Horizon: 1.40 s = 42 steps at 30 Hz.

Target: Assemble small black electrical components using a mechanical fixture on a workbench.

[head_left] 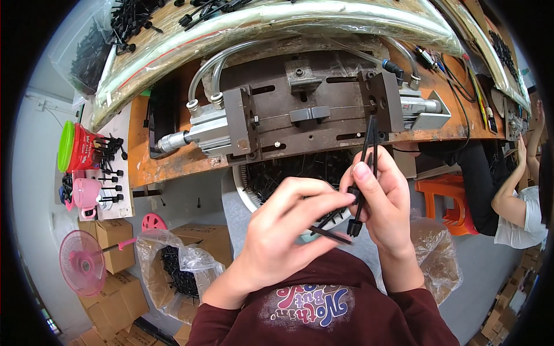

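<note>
Before front edge of wooden bench (179,168): right hand (382,196) pinches slim black plastic-looking rods (357,217), left hand (285,230) grips similar rods (330,234), apparently sorting; next move calls for delicate fingering.

The rods (355,226) at the centre are black, the sweatshirt (381,317) at bottom maroon with pink-and-blue lettering (314,305), the worktop (173,167) above orange-brown, the fan (82,262) at lower left pink.

The one view comes from a wide fisheye camera on the person's head, the left of a side-by-side pair, facing steeply down and forward. The maroon sweater (372,323), left grip (283,225) and right grip (384,202) lie close below it; the desk (190,168) stretches beyond, edges bowing toward the rim.
</note>
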### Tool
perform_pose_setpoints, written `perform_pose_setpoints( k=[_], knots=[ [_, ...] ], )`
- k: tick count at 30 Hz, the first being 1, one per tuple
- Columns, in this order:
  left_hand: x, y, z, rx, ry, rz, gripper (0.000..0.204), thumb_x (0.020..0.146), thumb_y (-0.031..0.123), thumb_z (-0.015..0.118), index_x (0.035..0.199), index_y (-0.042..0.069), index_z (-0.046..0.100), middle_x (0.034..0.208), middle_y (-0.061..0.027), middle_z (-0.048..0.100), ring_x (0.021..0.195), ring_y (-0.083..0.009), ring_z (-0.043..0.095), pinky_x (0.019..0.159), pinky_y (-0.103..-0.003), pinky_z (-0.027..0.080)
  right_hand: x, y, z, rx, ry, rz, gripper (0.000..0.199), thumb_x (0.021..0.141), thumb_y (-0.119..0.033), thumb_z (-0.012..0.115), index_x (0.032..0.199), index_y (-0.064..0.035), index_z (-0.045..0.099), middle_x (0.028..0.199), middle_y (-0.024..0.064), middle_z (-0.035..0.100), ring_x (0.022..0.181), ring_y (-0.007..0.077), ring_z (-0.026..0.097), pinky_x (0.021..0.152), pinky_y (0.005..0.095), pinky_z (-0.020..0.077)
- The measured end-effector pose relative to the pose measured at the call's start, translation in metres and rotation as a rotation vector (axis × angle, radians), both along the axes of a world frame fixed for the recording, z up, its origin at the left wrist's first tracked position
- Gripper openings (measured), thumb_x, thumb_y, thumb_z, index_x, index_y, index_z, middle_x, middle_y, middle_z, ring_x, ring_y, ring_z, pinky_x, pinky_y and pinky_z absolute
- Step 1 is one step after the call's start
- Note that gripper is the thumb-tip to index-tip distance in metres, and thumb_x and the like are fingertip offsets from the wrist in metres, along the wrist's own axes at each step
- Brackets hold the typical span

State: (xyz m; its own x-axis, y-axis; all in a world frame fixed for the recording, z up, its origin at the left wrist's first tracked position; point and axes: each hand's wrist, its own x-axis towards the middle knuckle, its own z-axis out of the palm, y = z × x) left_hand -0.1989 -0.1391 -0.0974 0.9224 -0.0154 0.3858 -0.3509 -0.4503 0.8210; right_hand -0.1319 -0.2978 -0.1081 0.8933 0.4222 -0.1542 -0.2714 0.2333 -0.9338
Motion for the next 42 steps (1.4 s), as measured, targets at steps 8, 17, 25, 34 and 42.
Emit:
perform_pose_setpoints(
  k=[8, 17, 25, 34, 42],
  knots=[
    [0.007, 0.001, -0.009, 0.083, -0.157, 0.014, 0.040, 0.061, 0.013, 0.086, 0.098, 0.008, 0.074, 0.093, -0.0061, 0.068, 0.077, -0.0174, 0.066, 0.061, -0.027, 0.053, -0.004, -0.006, -0.004, -0.034, -0.024, 0.135, 0.015, 0.100, -0.021, 0.055, 0.093, -0.0075, 0.053, 0.070, -0.0050, 0.054, 0.051, -0.0019, 0.040, 0.043, 0.0159, 0.0278],
    [0.009, -0.003, -0.009, 0.192, -0.193, 0.127, 0.033, 0.063, 0.008, 0.084, 0.094, 0.007, 0.074, 0.096, -0.0074, 0.068, 0.077, -0.0190, 0.067, 0.064, -0.028, 0.054, 0.003, -0.006, -0.007, -0.040, 0.064, 0.081, 0.017, 0.101, -0.023, 0.052, 0.095, -0.0069, 0.054, 0.072, -0.0025, 0.056, 0.052, -0.0004, 0.043, 0.044, 0.0151, 0.0305],
    [0.033, 0.011, -0.021, 0.612, -0.112, 0.222, 0.020, 0.073, 0.012, 0.076, 0.090, 0.005, 0.067, 0.118, -0.0074, 0.067, 0.070, -0.0195, 0.068, 0.057, -0.027, 0.051, 0.012, -0.022, -0.014, 0.132, 0.127, 0.012, 0.008, 0.096, -0.010, 0.058, 0.098, -0.0035, 0.054, 0.079, 0.0067, 0.061, 0.054, 0.0010, 0.042, 0.045, 0.0149, 0.0291],
    [0.049, 0.017, -0.018, 0.607, -0.136, 0.218, 0.019, 0.072, 0.011, 0.076, 0.087, 0.004, 0.066, 0.113, -0.0074, 0.069, 0.069, -0.0202, 0.068, 0.058, -0.028, 0.051, 0.014, -0.032, -0.004, 0.207, 0.179, 0.057, 0.014, 0.090, 0.000, 0.059, 0.103, 0.0014, 0.053, 0.090, 0.0118, 0.063, 0.057, 0.0046, 0.043, 0.051, 0.0174, 0.0346],
    [0.047, 0.017, -0.015, 0.515, -0.084, 0.223, 0.021, 0.071, 0.010, 0.077, 0.089, 0.006, 0.067, 0.113, -0.0085, 0.069, 0.075, -0.0224, 0.070, 0.062, -0.028, 0.053, 0.015, -0.040, -0.003, 0.123, 0.095, -0.049, 0.013, 0.092, -0.002, 0.059, 0.103, 0.0011, 0.054, 0.086, 0.0132, 0.063, 0.051, 0.0040, 0.045, 0.046, 0.0161, 0.0353]
  ],
)
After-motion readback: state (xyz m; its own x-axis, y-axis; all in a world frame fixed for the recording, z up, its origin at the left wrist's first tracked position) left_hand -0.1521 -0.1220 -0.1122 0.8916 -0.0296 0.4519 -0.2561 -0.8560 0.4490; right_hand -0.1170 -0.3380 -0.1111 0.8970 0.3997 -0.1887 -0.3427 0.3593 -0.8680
